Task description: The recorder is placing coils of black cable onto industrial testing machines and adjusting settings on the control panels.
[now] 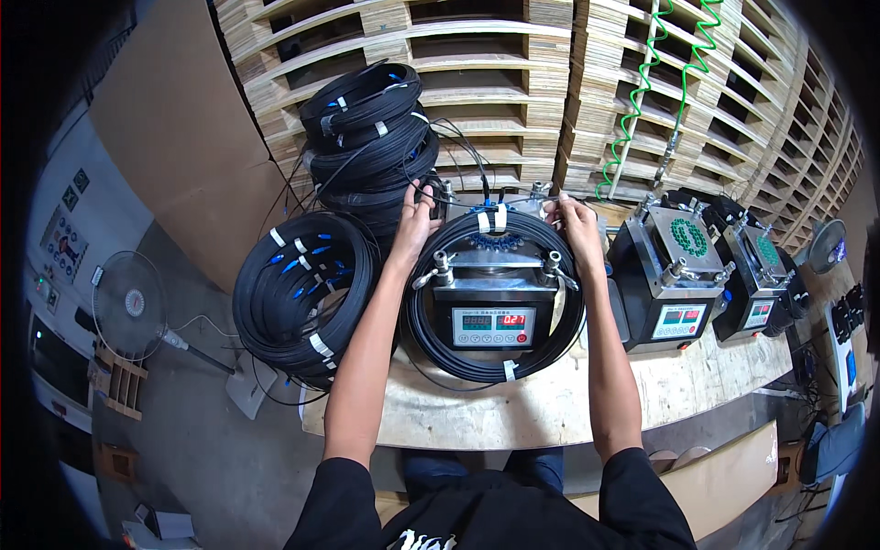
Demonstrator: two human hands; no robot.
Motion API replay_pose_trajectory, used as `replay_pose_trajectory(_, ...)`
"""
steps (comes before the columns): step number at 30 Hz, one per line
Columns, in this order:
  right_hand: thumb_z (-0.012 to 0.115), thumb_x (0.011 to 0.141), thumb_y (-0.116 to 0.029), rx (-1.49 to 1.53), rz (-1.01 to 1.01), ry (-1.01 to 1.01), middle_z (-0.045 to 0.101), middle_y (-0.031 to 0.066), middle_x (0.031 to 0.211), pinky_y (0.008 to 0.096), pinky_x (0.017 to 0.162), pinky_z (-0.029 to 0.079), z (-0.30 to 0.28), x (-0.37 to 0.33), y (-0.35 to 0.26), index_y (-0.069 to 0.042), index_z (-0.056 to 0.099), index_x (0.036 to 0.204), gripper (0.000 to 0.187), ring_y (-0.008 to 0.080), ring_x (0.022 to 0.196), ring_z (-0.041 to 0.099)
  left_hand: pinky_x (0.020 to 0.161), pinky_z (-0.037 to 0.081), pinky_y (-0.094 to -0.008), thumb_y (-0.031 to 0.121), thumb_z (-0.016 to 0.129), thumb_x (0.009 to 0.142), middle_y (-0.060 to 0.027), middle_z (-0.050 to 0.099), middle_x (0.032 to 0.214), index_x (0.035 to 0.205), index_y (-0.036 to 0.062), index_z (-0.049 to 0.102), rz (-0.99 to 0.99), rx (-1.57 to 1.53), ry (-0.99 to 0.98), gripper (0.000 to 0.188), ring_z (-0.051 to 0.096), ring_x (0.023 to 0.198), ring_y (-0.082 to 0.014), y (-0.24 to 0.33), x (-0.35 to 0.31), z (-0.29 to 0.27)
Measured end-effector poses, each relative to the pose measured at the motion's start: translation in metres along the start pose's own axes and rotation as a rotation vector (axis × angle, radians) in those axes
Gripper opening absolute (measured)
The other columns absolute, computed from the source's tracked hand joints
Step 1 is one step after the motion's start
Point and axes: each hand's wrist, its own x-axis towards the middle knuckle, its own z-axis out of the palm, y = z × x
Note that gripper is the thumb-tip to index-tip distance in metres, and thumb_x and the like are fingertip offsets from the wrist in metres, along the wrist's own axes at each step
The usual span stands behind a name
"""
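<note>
A coil of black cable (428, 337) with white tape ties hangs around the middle polishing-type machine (490, 286), which has a lit red display and blue connectors in a ring on top. At the machine's far left corner, my left hand (415, 223) is closed, fingers bent around a thin black cable. My right hand (577, 226) is at the far right corner, thumb and fingers pinched on the cable's other stretch. Between the hands the thin strand passes over the coil's far side. Exactly what lies between the fingertips is partly hidden.
Stacked black cable coils (371, 137) stand behind on the left, with another pile (302, 275) in front of them. Two similar machines (674, 266) with green-ringed tops are to the right on the wooden table (513, 422). Pallets (477, 73), green coiled hoses (632, 101) and a fan (133, 302) surround it.
</note>
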Motion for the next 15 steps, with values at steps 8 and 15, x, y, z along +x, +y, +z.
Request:
replay_pose_trajectory(8, 0.05, 0.106, -0.034, -0.08, -0.012, 0.121, 0.068, 0.0052, 0.077, 0.0266, 0.069, 0.048, 0.005, 0.0, 0.001, 0.005, 0.07, 0.091, 0.047, 0.0111, 0.072, 0.06, 0.069, 0.055, -0.0296, 0.052, 0.051, 0.103, -0.0131, 0.057, 0.109, 0.16, 0.0259, 0.015, -0.032, -0.106, -0.085, 0.072, 0.065, 0.074, -0.0176, 0.009, -0.008, 0.001)
replay_pose_trajectory(15, 0.049, 0.106, -0.037, -0.384, -0.148, 0.049, 0.073, 0.0123, 0.084, 0.0348, 0.076, 0.051, 0.005, 0.004, 0.004, 0.009, 0.071, 0.089, 0.054, 0.0197, 0.078, 0.067, 0.055, 0.051, -0.0263, 0.058, 0.051, 0.101, -0.0103, 0.056, 0.097, 0.157, 0.0224, 0.026, -0.07, -0.013, -0.042, 0.072, 0.059, 0.06, -0.0135, 0.009, -0.007, 0.001)
